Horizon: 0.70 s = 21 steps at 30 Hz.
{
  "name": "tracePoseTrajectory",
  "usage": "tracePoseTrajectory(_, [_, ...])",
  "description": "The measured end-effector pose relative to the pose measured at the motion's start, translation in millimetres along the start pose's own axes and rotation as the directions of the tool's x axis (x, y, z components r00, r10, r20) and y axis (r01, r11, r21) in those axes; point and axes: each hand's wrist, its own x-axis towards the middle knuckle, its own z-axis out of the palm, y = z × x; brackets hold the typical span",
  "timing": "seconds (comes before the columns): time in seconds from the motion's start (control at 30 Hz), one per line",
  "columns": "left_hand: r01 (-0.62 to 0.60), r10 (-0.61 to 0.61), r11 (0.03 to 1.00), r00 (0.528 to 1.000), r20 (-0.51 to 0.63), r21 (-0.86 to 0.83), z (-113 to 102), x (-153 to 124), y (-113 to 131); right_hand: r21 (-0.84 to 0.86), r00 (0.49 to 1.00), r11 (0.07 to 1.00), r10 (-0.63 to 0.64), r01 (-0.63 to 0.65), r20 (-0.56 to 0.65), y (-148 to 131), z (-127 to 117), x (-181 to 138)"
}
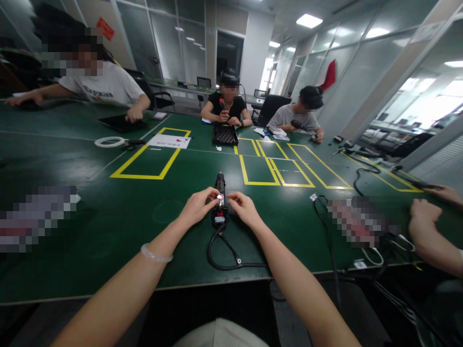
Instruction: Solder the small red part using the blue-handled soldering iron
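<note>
On the green table in front of me lies a black corded electric screwdriver (220, 183), its thin tip pointing away from me. A shiny metallic part shows at its middle, with a red patch and a pale label nearer me. My left hand (200, 205) has its thumb and fingertips closed against the tool's left side. Beside the right edge, my right hand (246, 208) holds its curved thumb and forefinger slightly apart, with nothing visible between them. A black cable (213, 260) loops from the tool's near end toward the right.
Yellow tape rectangles (137, 176) mark the table. A black tray (224, 135) stands before a person opposite (228, 103). White paper (168, 140) and a coiled white cord (110, 142) lie left. Cables (327, 231) and another person's hand (427, 212) are at right.
</note>
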Motion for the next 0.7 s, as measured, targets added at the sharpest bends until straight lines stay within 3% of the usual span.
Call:
tracePoseTrajectory(0.3, [-0.027,0.029,0.999,0.998,0.054,-0.041,4.1,0.1,-4.4,-0.004,0.987,0.988,-0.155,0.155,0.039,-8.1,3.5,-3.9])
tracePoseTrajectory(0.7, [-0.085,0.087,0.995,0.995,0.058,-0.044,4.5,-0.2,-1.0,0.079,0.997,0.994,-0.074,0.074,0.000,-7.1,3.9,-2.9])
